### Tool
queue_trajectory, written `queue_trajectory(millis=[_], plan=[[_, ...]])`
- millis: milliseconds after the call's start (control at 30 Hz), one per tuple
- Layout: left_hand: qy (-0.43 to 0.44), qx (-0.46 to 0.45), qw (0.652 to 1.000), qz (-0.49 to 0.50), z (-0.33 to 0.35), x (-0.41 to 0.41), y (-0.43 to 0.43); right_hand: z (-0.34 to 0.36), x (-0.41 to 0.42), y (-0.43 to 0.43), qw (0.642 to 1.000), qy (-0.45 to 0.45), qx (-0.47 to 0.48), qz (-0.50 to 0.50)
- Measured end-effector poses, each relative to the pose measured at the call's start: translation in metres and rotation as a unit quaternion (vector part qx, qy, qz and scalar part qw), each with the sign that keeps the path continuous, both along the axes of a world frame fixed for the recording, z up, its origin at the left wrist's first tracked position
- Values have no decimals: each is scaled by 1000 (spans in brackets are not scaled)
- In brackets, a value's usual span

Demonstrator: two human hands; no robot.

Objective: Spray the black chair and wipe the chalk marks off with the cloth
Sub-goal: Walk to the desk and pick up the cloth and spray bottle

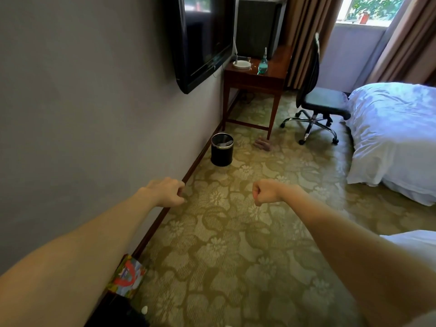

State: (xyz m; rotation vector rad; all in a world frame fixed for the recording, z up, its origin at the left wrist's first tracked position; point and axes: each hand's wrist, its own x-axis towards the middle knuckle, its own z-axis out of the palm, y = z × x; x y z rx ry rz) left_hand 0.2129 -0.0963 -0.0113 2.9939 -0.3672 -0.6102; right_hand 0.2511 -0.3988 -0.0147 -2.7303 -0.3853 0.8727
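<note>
Both bare arms reached forward over the patterned carpet (pixel 236 244). The left hand (pixel 165 192) was curled into a loose fist close to the grey wall (pixel 82 102) and held nothing. The right hand (pixel 265 192) was clenched into a tighter fist, also holding nothing, with a gap between the two hands.

The black chair (pixel 323 100) stood far off on the right, on its chrome wheeled base, between the wooden desk (pixel 254 79) and the white bed (pixel 396 138). Its seat was turned toward the bed. From here any chalk marks on it were too small to make out.

The spray bottle (pixel 262 64), clear with greenish liquid, stood upright on the desk near its front edge, to the right of a white dish (pixel 241 64). A dark box (pixel 258 27) sat at the back of the desk.

On the floor by the desk's near right leg lay a brownish bundle (pixel 262 144), possibly the cloth. A black bin (pixel 222 149) stood against the wall to its left, below the wall-mounted television (pixel 203 38).
</note>
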Motion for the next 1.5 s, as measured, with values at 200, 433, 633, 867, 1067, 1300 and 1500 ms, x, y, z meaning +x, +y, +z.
queue_trajectory(millis=[200,433,633,867,1067,1300,1500], plan=[[27,-32,999,14,-20,23,-17,-20,26,-14,1000,11,-15,8],[61,-20,998,15,-40,49,-18,-33,54,-22,999,9,-28,13],[83,-36,996,23,-55,98,-14,-40,88,-29,1000,10,-25,-12],[103,-48,994,3,-72,178,-24,-37,156,-25,997,29,-77,-13],[82,-69,994,-26,-69,259,-26,-25,224,-8,998,13,-52,-43],[81,-59,993,-66,-71,327,-48,-40,259,-17,995,34,-41,-79],[95,-61,989,-98,-74,361,-75,-40,275,-55,989,53,-65,-122]])
